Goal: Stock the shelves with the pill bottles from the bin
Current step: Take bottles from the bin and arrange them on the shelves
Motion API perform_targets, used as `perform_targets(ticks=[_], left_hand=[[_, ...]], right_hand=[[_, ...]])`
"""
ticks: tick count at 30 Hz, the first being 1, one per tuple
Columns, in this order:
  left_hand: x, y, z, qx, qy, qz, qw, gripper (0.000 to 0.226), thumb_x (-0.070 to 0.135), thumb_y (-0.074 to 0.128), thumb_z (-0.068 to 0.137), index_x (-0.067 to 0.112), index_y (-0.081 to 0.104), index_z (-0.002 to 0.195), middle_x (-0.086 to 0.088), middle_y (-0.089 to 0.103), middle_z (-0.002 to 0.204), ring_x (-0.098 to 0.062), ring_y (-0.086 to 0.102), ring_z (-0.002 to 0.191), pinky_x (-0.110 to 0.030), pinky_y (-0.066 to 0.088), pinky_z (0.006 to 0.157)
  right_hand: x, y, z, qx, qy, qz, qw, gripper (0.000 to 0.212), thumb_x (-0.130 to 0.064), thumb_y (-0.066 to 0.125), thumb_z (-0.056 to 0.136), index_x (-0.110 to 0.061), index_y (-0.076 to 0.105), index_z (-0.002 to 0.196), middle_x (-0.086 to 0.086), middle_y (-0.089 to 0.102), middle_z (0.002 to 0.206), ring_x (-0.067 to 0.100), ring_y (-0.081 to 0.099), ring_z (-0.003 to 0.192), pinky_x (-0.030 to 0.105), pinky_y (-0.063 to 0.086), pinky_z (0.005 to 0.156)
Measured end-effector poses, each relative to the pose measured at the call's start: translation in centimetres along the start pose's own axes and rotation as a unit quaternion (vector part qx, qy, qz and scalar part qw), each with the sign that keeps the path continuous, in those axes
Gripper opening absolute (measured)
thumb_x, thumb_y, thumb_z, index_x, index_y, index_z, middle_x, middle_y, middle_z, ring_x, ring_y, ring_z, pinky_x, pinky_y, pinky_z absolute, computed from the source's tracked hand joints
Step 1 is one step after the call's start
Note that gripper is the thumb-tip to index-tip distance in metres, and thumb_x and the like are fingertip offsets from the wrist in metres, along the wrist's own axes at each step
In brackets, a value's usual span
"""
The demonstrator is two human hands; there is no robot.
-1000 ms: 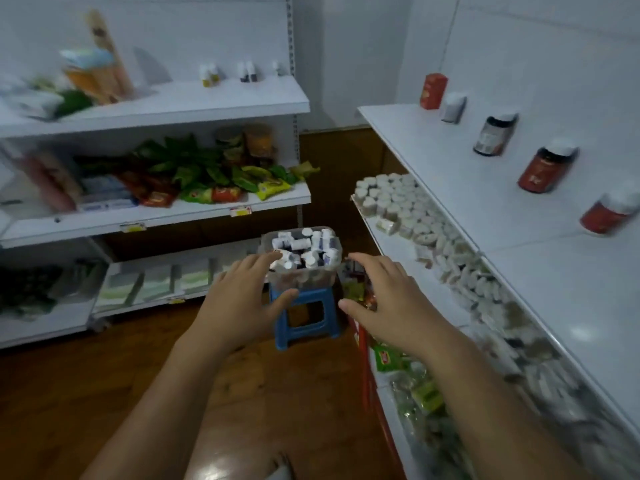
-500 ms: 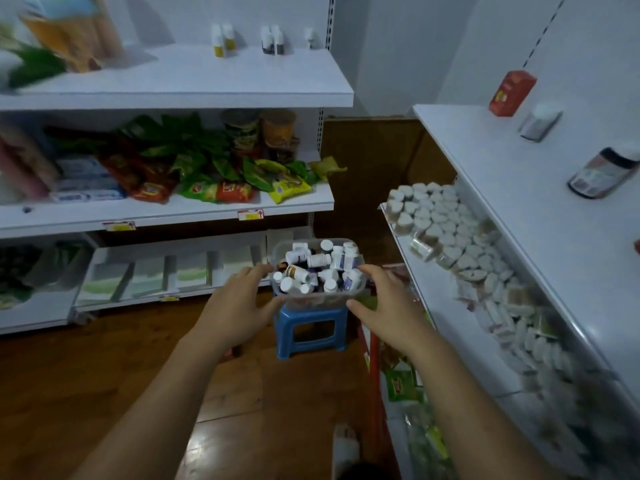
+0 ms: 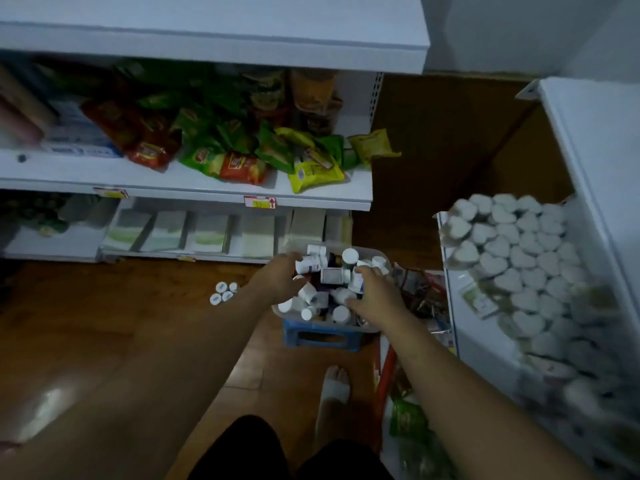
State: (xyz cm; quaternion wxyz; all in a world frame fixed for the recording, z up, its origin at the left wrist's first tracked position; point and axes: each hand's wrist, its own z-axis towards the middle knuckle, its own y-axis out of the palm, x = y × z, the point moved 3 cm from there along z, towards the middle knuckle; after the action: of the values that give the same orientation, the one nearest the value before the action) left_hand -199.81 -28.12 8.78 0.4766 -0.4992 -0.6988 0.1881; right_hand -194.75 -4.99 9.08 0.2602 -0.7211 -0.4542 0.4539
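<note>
A clear plastic bin [image 3: 369, 251] stands on a blue stool [image 3: 322, 336] on the floor, heaped with white-capped pill bottles [image 3: 330, 275]. Both my hands are down in the bin. My left hand [image 3: 280, 280] rests on the left side of the heap, its fingers curled against a lying bottle. My right hand [image 3: 377, 296] lies on the right side, fingers and thumb spread around bottles. I cannot tell whether either hand has a firm hold. The white shelf [image 3: 602, 143] on the right shows only its bare top edge.
Several small bottles [image 3: 223, 293] stand on the wooden floor left of the stool. Snack packets [image 3: 242, 157] fill the left shelving. White heart-shaped tins [image 3: 519, 251] crowd the right unit's lower shelf. My foot [image 3: 334, 386] is just before the stool.
My view has dropped and moved closer to the bin. Both hands went from the bin's sides into the heap of bottles.
</note>
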Motion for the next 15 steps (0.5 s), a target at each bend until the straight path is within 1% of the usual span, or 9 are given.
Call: perform_targets(ticks=[2, 4, 7, 10, 12, 14, 15], left_hand=[[-0.6, 1.1, 3.3, -0.015, -0.009, 0.024, 1.0, 0.061, 0.03, 0.071, 0.095, 0.012, 0.051, 0.15, -0.02, 0.057, 0.141, -0.037, 0.058, 0.128, -0.042, 0.05, 0.103], [-1.3, 2.2, 6.4, -0.022, -0.013, 0.053, 0.998, 0.059, 0.029, 0.071, 0.092, 0.014, 0.053, 0.146, -0.02, 0.058, 0.136, -0.039, 0.059, 0.125, -0.045, 0.052, 0.1], [-2.5, 4.3, 10.5, -0.038, -0.016, 0.09, 0.995, 0.065, 0.031, 0.072, 0.091, 0.018, 0.047, 0.15, -0.015, 0.054, 0.144, -0.037, 0.052, 0.132, -0.047, 0.049, 0.105], [-3.3, 6.0, 13.5, -0.082, -0.028, 0.131, 0.988, 0.075, 0.038, 0.074, 0.091, 0.02, 0.04, 0.155, -0.012, 0.048, 0.15, -0.036, 0.048, 0.136, -0.051, 0.048, 0.107], [-4.1, 7.0, 14.8, -0.106, -0.032, 0.135, 0.985, 0.078, 0.04, 0.075, 0.088, 0.022, 0.039, 0.155, -0.011, 0.047, 0.15, -0.035, 0.047, 0.135, -0.054, 0.049, 0.106], [-4.8, 7.7, 15.6, -0.114, -0.038, 0.134, 0.984, 0.076, 0.034, 0.075, 0.089, 0.024, 0.039, 0.155, -0.01, 0.048, 0.148, -0.033, 0.048, 0.133, -0.055, 0.05, 0.104], [-5.1, 8.0, 15.8, -0.11, -0.039, 0.134, 0.984, 0.073, 0.029, 0.073, 0.09, 0.025, 0.04, 0.155, -0.01, 0.051, 0.146, -0.032, 0.051, 0.131, -0.053, 0.05, 0.103]], right_hand=[[0.8, 0.8, 3.2, -0.032, -0.011, -0.05, 0.998, 0.075, -0.043, 0.074, 0.091, -0.023, 0.038, 0.154, 0.008, 0.046, 0.152, 0.038, 0.047, 0.134, 0.052, 0.046, 0.107], [1.5, 2.0, 6.0, -0.06, -0.023, -0.079, 0.995, 0.073, -0.037, 0.073, 0.092, -0.023, 0.038, 0.155, 0.008, 0.048, 0.152, 0.036, 0.052, 0.13, 0.052, 0.05, 0.102], [2.1, 3.9, 9.7, -0.093, -0.044, -0.101, 0.99, 0.072, -0.026, 0.071, 0.094, -0.022, 0.035, 0.157, 0.006, 0.044, 0.156, 0.034, 0.056, 0.128, 0.049, 0.055, 0.093], [1.8, 5.9, 12.4, -0.12, -0.056, -0.147, 0.98, 0.073, -0.021, 0.069, 0.095, -0.021, 0.032, 0.157, 0.007, 0.037, 0.158, 0.036, 0.058, 0.125, 0.045, 0.056, 0.083], [1.3, 7.0, 13.8, -0.122, -0.06, -0.187, 0.973, 0.069, -0.017, 0.069, 0.094, -0.018, 0.035, 0.154, 0.01, 0.039, 0.154, 0.037, 0.06, 0.121, 0.046, 0.056, 0.081], [1.0, 7.9, 14.7, -0.109, -0.061, -0.219, 0.968, 0.06, -0.012, 0.066, 0.094, -0.016, 0.041, 0.148, 0.013, 0.046, 0.148, 0.038, 0.062, 0.117, 0.046, 0.054, 0.078], [0.9, 8.2, 15.1, -0.1, -0.061, -0.229, 0.966, 0.054, -0.01, 0.064, 0.095, -0.014, 0.044, 0.144, 0.014, 0.05, 0.144, 0.038, 0.063, 0.116, 0.046, 0.053, 0.078]])
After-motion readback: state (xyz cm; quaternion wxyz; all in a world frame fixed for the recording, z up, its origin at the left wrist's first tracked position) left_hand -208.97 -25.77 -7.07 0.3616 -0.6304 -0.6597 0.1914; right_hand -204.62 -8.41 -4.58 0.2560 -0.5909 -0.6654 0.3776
